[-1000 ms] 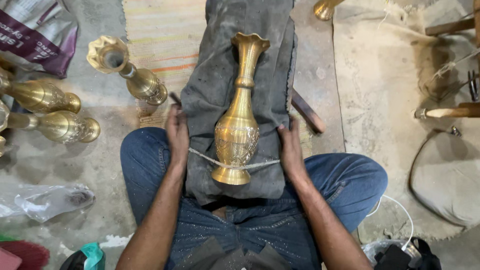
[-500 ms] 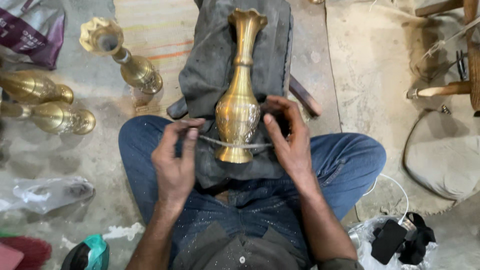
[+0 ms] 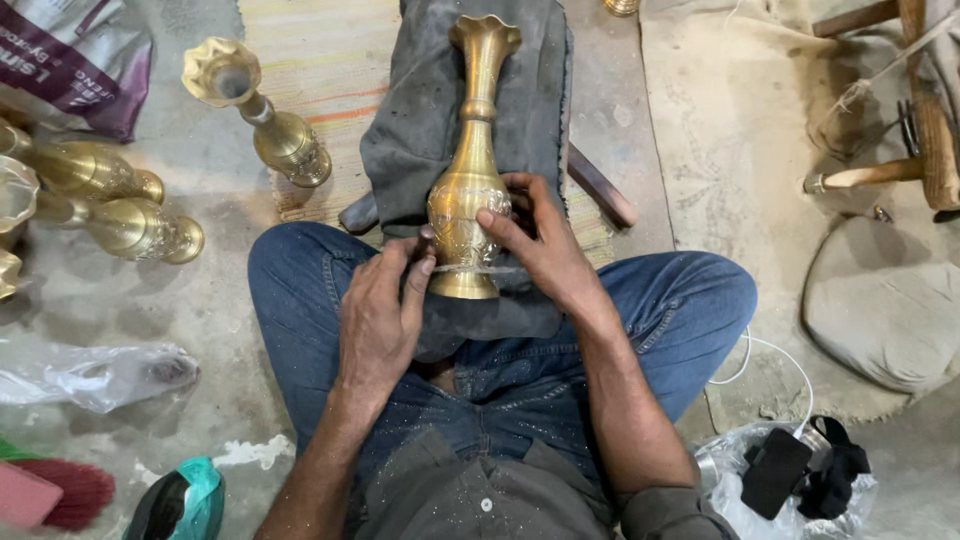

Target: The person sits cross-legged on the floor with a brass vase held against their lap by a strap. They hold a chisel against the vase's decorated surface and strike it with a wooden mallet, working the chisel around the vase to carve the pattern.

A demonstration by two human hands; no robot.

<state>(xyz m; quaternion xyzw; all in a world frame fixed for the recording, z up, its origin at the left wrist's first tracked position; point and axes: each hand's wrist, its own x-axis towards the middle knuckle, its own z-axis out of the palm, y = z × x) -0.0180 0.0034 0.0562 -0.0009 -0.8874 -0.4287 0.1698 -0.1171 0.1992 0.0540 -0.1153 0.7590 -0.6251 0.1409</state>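
Workshop floor of grey concrete (image 3: 215,150), with a striped woven mat (image 3: 330,70) and a sandy burlap sheet (image 3: 740,150), where a seated person in blue jeans holds a dark grey cloth pad (image 3: 420,120) across the lap. On this pad lies a tall engraved brass vase with a fluted mouth (image 3: 470,170), mouth pointing away. The left hand (image 3: 378,320) pinches a thin cord (image 3: 500,270) at the vase's foot with nearly closed fingers, while the right hand (image 3: 545,250) curls loosely around the vase's belly, fingertips touching it.
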